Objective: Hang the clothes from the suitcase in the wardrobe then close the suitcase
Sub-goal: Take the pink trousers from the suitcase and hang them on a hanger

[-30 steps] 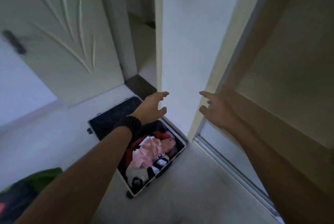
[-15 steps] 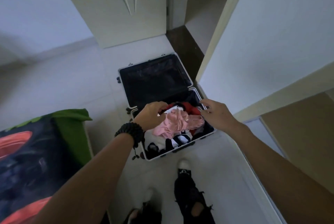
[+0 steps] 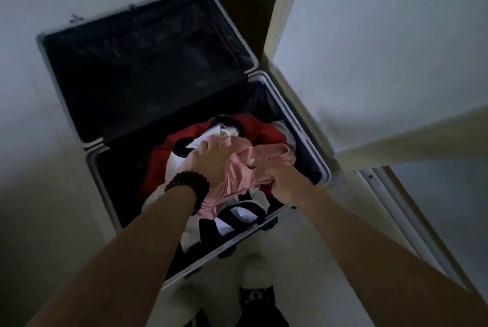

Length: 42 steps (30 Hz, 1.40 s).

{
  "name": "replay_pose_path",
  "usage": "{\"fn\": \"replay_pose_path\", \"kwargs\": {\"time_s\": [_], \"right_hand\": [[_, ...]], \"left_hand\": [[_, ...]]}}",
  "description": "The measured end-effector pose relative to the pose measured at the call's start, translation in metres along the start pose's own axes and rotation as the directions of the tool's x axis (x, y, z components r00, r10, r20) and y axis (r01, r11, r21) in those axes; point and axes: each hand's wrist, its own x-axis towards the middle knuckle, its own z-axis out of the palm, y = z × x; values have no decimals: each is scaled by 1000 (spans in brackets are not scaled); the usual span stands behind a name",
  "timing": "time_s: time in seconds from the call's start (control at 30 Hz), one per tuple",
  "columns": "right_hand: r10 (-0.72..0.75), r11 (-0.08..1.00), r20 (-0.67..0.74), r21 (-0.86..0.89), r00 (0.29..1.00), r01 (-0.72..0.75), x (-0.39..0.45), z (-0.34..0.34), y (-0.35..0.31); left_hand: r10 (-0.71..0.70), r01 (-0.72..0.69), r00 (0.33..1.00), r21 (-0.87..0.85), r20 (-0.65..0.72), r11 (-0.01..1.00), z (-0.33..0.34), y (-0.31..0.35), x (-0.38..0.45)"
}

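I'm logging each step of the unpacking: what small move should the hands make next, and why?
Probably lift the pink garment straight up out of the suitcase. The left hand and right hand both grip it, and it lies on top of the red clothing.

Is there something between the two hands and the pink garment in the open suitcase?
No. The left hand and the right hand both already grip the pink garment, which lies on top of the pile in the suitcase.
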Motion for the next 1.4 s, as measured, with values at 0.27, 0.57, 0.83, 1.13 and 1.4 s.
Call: {"fn": "replay_pose_path", "kwargs": {"time_s": [0.27, 0.57, 0.83, 1.13, 1.4], "right_hand": [[-84, 983, -71, -167, 994, 71, 77, 35, 23], [-322, 935, -239, -231, 916, 269, -35, -35, -98], [-500, 839, -205, -355, 841, 412, -202, -200, -240], [-225, 753, -478, -638, 849, -160, -488, -381, -278], [22, 841, -811, -301, 585, -449, -713, -439, -210]], "left_hand": [[116, -126, 991, -159, -74, 979, 46, -16, 62], [306, -429, 887, -373, -345, 823, -179, -60, -75], [367, -527, 763, -184, -532, 830, -476, -87, -207], [333, -522, 556, -8, -762, 853, -712, -82, -348], [423, -683, 481, -25, -768, 730, -815, 47, -395]]}}
